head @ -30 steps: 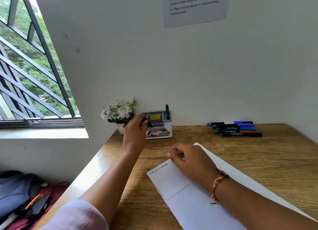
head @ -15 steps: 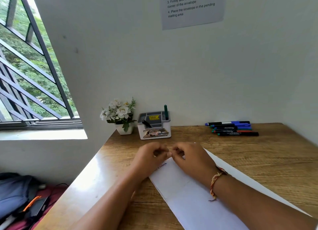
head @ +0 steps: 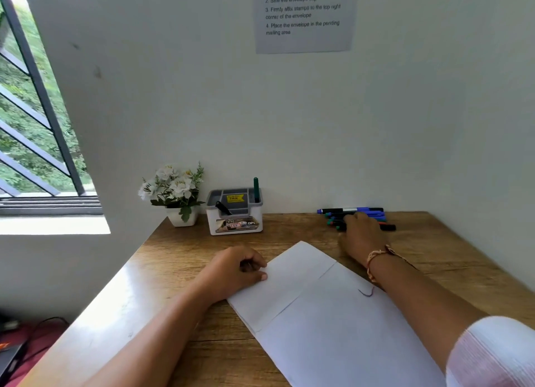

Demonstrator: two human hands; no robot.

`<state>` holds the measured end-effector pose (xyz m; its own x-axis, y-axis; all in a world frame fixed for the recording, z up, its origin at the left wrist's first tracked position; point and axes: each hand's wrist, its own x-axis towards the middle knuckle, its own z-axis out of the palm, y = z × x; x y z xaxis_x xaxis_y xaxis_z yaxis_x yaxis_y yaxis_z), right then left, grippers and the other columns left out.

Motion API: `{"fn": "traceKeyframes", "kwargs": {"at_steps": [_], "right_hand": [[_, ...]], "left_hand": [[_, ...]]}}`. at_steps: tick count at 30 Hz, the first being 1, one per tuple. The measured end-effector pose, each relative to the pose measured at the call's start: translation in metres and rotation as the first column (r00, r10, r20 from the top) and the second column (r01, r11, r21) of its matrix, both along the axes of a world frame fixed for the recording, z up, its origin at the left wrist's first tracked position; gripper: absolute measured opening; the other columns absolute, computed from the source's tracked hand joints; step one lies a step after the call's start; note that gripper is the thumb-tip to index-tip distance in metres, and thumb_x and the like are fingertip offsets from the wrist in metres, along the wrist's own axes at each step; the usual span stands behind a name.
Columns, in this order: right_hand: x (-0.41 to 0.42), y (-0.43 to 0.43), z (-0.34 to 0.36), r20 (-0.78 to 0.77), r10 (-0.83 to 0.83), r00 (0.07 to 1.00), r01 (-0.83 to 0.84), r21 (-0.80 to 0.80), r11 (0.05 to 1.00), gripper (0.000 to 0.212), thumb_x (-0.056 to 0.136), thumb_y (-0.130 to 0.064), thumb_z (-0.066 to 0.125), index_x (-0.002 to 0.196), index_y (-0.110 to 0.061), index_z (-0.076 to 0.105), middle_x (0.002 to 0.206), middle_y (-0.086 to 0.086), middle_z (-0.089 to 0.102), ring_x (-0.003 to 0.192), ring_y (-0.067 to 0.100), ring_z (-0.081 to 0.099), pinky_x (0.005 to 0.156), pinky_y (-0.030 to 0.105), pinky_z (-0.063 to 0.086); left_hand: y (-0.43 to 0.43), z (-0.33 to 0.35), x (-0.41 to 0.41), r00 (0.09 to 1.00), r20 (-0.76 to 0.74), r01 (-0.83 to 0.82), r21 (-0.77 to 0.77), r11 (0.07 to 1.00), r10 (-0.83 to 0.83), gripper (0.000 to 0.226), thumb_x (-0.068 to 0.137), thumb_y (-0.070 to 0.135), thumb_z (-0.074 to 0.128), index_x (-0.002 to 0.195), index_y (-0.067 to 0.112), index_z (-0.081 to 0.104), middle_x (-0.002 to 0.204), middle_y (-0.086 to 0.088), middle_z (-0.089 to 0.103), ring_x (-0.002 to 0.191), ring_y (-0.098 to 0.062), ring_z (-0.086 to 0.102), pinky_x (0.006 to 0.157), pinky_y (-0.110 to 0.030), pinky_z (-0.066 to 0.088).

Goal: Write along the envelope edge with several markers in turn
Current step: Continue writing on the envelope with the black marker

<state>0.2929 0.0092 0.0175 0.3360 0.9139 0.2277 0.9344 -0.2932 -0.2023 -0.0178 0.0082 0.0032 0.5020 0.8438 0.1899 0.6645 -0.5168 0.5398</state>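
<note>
1. Since half a second ago the right hand point(head: 362, 237) has left the envelope's far corner and reached the row of markers point(head: 351, 211) by the wall. The left hand point(head: 236, 271) has stayed at the envelope.
2. Right fingers lie across the middle of the row. Their tips are hidden, so I cannot tell whether they grasp a marker.
3. At least four marker ends show on either side of those fingers, in blue, teal, red and black. The full count is hidden.
4. Left fingers are clenched in a loose fist with nothing seen inside, the thumb tip touching the envelope's left edge.
5. One white envelope point(head: 318, 314) lies flat on the bench point(head: 434, 256), running from the left fingers under the right forearm.
6. Beyond the left fingers stands one organizer point(head: 234, 224) holding two pens: one green marker point(head: 256, 188) upright and one black marker point(head: 223, 208) leaning. One flower pot point(head: 181, 217) stands just beside it.
</note>
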Motion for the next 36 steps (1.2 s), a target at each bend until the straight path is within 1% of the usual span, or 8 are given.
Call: {"fn": "traceKeyframes", "kwargs": {"at_steps": [5,13,16,19,23,28,34,36], "right_hand": [[0.022,0.006,-0.002,0.037,0.009,0.999,-0.008,-0.026,1.000,0.045,0.101,-0.030,0.058,0.144,-0.017,0.051,0.148,0.011,0.050,0.133,0.032,0.049,0.106,0.043,0.048],[0.021,0.007,-0.002,0.179,0.089,0.980,-0.092,0.008,0.996,0.024,0.101,-0.031,0.059,0.122,-0.024,0.067,0.129,0.006,0.064,0.119,0.026,0.054,0.096,0.036,0.049],[0.005,-0.001,0.011,0.099,0.160,0.982,-0.165,0.046,0.985,0.023,0.101,-0.033,0.059,0.119,-0.025,0.069,0.119,0.010,0.067,0.110,0.025,0.059,0.091,0.036,0.051],[-0.025,-0.011,0.032,-0.102,0.306,0.947,-0.267,0.285,0.921,0.020,0.099,-0.028,0.063,0.118,-0.022,0.067,0.109,0.007,0.069,0.093,0.021,0.063,0.080,0.030,0.051],[-0.070,-0.032,0.060,-0.395,0.541,0.742,-0.297,0.530,0.794,0.012,0.097,-0.032,0.066,0.109,-0.030,0.069,0.097,-0.016,0.069,0.089,0.003,0.066,0.076,0.015,0.048],[-0.098,-0.042,0.041,-0.761,0.528,0.378,-0.178,0.500,0.848,0.011,0.097,-0.028,0.067,0.100,-0.018,0.070,0.083,-0.004,0.071,0.071,0.000,0.070,0.068,0.020,0.058],[-0.104,-0.046,0.024,-0.898,0.438,-0.038,-0.094,0.440,0.893,0.014,0.092,-0.024,0.071,0.093,-0.010,0.072,0.076,0.003,0.074,0.070,0.008,0.073,0.066,0.022,0.061],[-0.105,-0.050,0.023,-0.903,0.423,-0.073,-0.170,0.429,0.887,0.023,0.083,-0.034,0.076,0.088,-0.012,0.074,0.076,0.004,0.073,0.070,0.010,0.072,0.064,0.023,0.060]], "left_hand": [[0.002,0.000,0.001,1.000,-0.013,-0.002,-0.007,1.000,0.002,0.015,0.080,0.046,0.078,0.091,0.049,0.067,0.096,0.025,0.066,0.090,0.007,0.059,0.074,-0.010,0.048],[0.002,0.001,0.001,1.000,0.000,0.008,-0.015,1.000,-0.008,0.014,0.081,0.044,0.077,0.093,0.046,0.069,0.097,0.023,0.067,0.090,0.004,0.061,0.080,-0.017,0.053],[0.002,0.001,0.001,1.000,0.012,0.008,-0.023,1.000,-0.008,0.015,0.082,0.042,0.078,0.095,0.043,0.071,0.097,0.022,0.068,0.089,0.003,0.061,0.081,-0.020,0.054],[0.002,0.002,0.001,0.999,0.047,0.002,-0.027,1.000,-0.001,0.011,0.083,0.040,0.077,0.094,0.039,0.073,0.094,0.022,0.069,0.089,0.004,0.061,0.080,-0.019,0.053],[0.002,0.003,0.000,0.994,0.108,-0.024,-0.032,0.999,0.028,0.012,0.085,0.040,0.075,0.096,0.040,0.071,0.092,0.021,0.069,0.086,0.003,0.061,0.075,-0.018,0.050],[-0.003,0.008,0.001,0.932,0.356,-0.035,-0.108,0.994,0.072,0.033,0.080,0.040,0.081,0.109,0.037,0.066,0.097,0.012,0.070,0.090,-0.005,0.063,0.080,-0.021,0.055],[-0.009,0.013,0.001,0.908,0.417,0.027,-0.124,0.992,0.027,0.015,0.083,0.031,0.080,0.097,0.035,0.076,0.085,0.012,0.074,0.075,-0.001,0.064,0.069,-0.020,0.053],[-0.009,0.015,0.002,0.889,0.457,0.043,-0.122,0.992,0.018,0.016,0.081,0.026,0.082,0.096,0.032,0.077,0.086,0.008,0.075,0.075,-0.003,0.064,0.069,-0.021,0.054]]}}
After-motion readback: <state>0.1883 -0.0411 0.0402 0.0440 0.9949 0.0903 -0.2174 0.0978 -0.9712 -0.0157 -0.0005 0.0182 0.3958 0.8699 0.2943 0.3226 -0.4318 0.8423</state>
